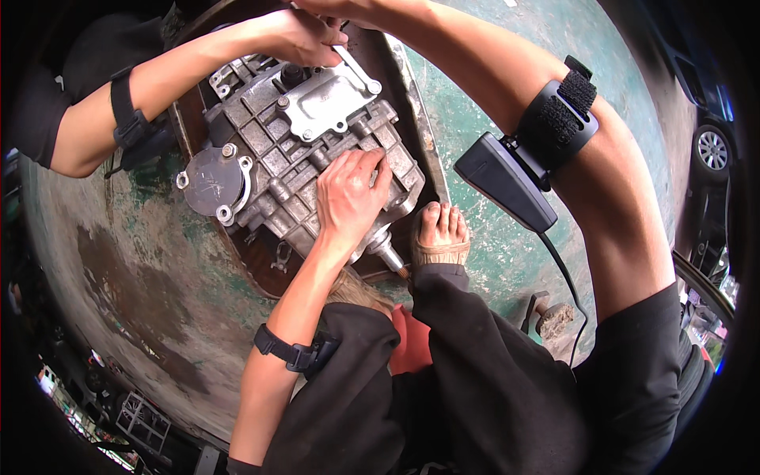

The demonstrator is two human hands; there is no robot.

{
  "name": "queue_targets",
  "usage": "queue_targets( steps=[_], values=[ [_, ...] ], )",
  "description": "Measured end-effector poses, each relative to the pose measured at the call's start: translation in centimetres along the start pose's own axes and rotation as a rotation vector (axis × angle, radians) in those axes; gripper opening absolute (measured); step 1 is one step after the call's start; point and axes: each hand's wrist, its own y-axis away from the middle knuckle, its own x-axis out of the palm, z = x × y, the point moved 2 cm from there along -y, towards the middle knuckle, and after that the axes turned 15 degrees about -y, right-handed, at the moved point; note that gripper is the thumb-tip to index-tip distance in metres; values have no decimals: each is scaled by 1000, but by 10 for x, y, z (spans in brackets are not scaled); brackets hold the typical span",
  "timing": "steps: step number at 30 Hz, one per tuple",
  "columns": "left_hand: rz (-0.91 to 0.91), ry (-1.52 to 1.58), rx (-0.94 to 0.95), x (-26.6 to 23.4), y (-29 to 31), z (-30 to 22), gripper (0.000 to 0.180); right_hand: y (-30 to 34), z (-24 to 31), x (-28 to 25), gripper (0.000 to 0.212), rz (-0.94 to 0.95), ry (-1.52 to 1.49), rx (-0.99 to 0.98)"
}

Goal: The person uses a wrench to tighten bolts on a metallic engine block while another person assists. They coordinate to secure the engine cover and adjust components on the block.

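A grey cast-metal gearbox housing [285,150] with a smooth bright cover plate [328,99] and a round cover [215,184] lies in front of me. My left hand [352,190] rests on the housing's near side, fingers bent and thumb apart; its fingertips are partly hidden. A wrench [356,70] reaches down to a bolt at the cover plate's right corner. Around its upper end is a co-worker's hand [309,38], which comes in from the left. My right hand [332,8] is right beside that hand, cut off by the upper edge, so its grip is unclear.
Under the housing is a dark tray [431,158] with a raised metal rim. A splined shaft [386,252] sticks out toward my feet. My sandalled foot [442,226] stands close to the rim. A black device [507,178] with a trailing cable is strapped to my right forearm.
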Motion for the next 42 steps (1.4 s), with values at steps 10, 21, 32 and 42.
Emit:
queue_targets(
  steps=[10,21,32,42],
  values=[
    [74,19,-13,1,3,2,11,79,17,-9,32,169,-95,-367],
    [92,85,-26,1,5,6,21,137,4,-33,36,-192,-322,-508],
    [35,49,4,2,3,4,12,295,-174,-67,34,-407,-351,470],
    [49,7,-11,3,3,2,11,316,-187,-39,31,-358,-371,540]
  ],
)
